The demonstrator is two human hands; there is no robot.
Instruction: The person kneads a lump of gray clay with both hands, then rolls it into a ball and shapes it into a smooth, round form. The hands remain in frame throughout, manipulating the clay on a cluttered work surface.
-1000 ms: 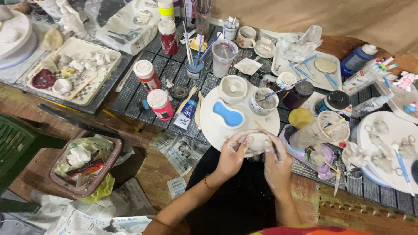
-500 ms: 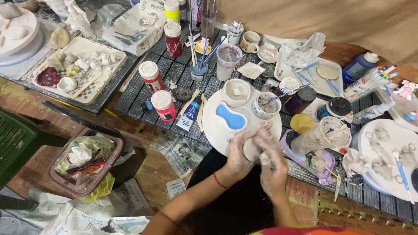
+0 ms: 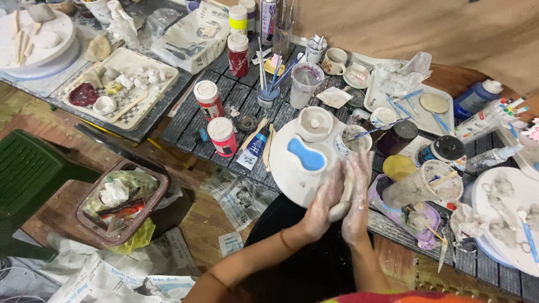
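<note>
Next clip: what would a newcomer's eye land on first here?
Probably the two clay-smeared hands, left hand and right hand, pressed palm to palm around a pale roll of clay at the table's near edge. Just behind them, a bright blue blob stands out on the round white board, with red paint bottles to its left.

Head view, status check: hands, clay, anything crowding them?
Left hand and right hand pressed flat around clay roll. Roll upright between palms. White round board close beneath; plastic cup beside.
</note>
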